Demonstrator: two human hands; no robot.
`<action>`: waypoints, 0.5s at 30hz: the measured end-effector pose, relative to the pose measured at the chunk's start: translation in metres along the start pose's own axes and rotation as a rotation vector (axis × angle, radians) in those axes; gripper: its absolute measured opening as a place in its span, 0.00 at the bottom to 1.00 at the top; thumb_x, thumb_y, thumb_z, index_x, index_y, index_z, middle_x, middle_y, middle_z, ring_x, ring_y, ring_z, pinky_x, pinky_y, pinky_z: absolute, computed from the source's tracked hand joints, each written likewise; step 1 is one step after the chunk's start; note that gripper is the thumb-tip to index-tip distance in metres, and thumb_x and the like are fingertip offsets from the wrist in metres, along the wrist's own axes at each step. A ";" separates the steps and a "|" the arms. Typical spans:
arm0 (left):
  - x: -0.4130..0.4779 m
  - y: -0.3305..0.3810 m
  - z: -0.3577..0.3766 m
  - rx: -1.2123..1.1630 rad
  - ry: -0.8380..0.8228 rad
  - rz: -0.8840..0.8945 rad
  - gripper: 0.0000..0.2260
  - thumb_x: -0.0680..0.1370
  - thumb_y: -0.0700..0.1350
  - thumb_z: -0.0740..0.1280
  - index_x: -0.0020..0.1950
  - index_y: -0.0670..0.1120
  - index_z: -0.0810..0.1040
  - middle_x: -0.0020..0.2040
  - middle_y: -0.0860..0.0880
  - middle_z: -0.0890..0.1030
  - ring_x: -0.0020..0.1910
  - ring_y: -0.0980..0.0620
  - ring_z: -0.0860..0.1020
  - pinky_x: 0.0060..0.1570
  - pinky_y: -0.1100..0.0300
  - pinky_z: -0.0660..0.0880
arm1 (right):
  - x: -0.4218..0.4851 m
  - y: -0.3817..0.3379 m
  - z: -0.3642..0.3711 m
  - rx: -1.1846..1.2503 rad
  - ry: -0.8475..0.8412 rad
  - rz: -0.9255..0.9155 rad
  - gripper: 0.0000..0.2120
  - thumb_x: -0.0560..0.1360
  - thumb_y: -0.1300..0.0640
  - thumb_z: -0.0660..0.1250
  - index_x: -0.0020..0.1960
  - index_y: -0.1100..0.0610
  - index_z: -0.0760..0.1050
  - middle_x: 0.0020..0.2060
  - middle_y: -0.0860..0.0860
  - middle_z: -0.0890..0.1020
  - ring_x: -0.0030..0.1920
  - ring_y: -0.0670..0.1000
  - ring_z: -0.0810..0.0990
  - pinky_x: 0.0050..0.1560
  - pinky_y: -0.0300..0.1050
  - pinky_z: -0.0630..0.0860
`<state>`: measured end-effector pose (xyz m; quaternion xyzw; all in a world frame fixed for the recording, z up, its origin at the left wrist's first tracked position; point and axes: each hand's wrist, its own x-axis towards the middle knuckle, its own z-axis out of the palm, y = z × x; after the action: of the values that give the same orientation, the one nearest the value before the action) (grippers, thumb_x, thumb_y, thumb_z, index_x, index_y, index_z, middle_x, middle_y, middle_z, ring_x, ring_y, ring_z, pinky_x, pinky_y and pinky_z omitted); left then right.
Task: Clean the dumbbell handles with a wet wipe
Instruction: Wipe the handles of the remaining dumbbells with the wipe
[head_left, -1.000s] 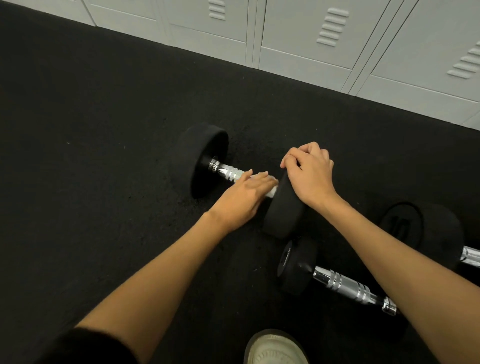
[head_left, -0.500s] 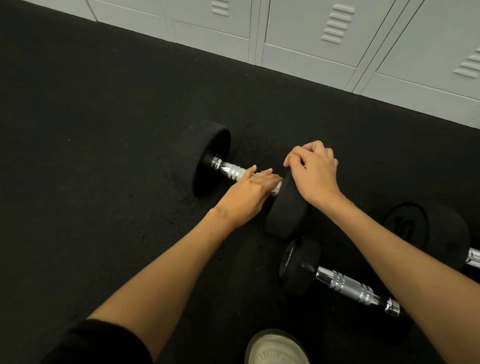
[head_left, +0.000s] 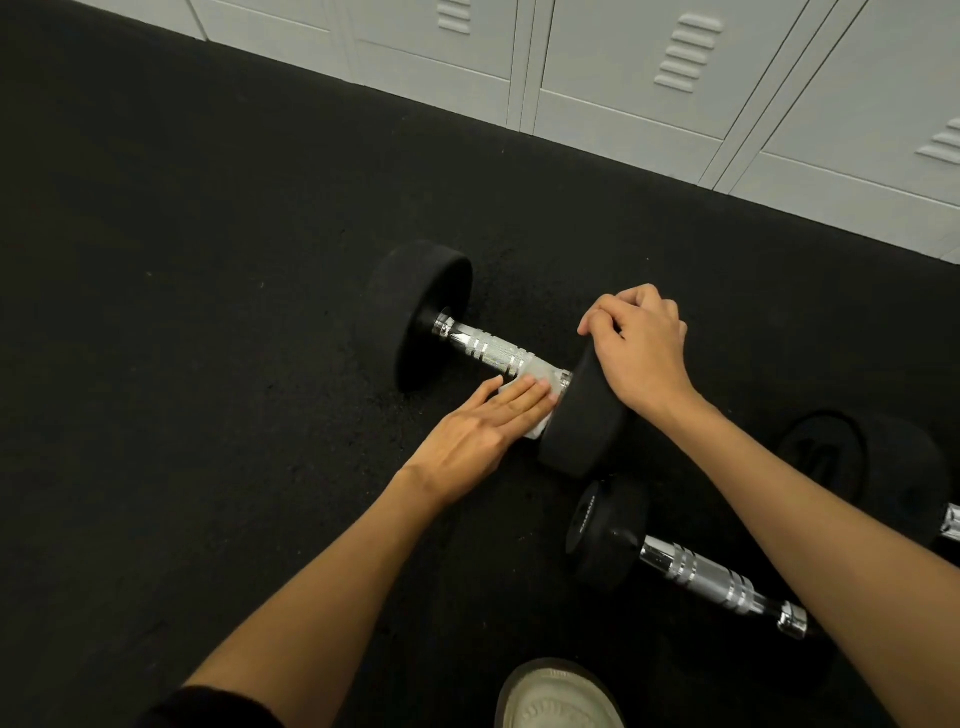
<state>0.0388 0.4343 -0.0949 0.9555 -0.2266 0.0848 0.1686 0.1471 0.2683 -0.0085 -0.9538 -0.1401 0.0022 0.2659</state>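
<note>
The wet wipe (head_left: 540, 382) lies under the left hand's fingers (head_left: 519, 400) on the dumbbell handle (head_left: 493, 351). The right hand's fingers (head_left: 618, 312) rest on the weight head (head_left: 582, 415) just right of them; a second dumbbell (head_left: 696, 571) lies nearer on the floor (head_left: 208, 312).

Dim, even overhead light leaves the black floor (head_left: 208, 364) nearly featureless, with bright glints on the chrome dumbbell handle (head_left: 493, 351), soft shadows, sharp focus, and wide-angle bending of the pale lockers (head_left: 649, 62).
</note>
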 end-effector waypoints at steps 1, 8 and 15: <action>-0.002 0.001 0.001 0.000 -0.007 -0.004 0.32 0.72 0.30 0.67 0.74 0.43 0.62 0.73 0.45 0.67 0.73 0.52 0.58 0.73 0.51 0.53 | 0.000 0.000 0.000 0.004 0.001 0.000 0.13 0.79 0.53 0.57 0.46 0.52 0.80 0.49 0.48 0.70 0.52 0.48 0.64 0.54 0.43 0.57; -0.008 0.010 -0.007 -0.163 -0.002 -0.250 0.24 0.79 0.38 0.60 0.75 0.47 0.63 0.73 0.50 0.68 0.70 0.52 0.69 0.71 0.48 0.62 | -0.002 -0.004 -0.002 -0.012 -0.021 -0.007 0.13 0.80 0.53 0.56 0.47 0.53 0.79 0.50 0.49 0.70 0.53 0.49 0.65 0.54 0.43 0.57; 0.015 0.033 -0.052 -0.506 0.655 -0.501 0.16 0.81 0.39 0.61 0.69 0.44 0.72 0.63 0.53 0.77 0.60 0.59 0.77 0.56 0.56 0.77 | 0.003 -0.036 -0.024 0.259 -0.089 0.079 0.08 0.77 0.55 0.61 0.49 0.49 0.79 0.43 0.44 0.77 0.48 0.45 0.75 0.47 0.37 0.69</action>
<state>0.0322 0.4197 -0.0336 0.8327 0.0618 0.2802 0.4736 0.1422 0.2864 0.0303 -0.9152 -0.1125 0.0731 0.3799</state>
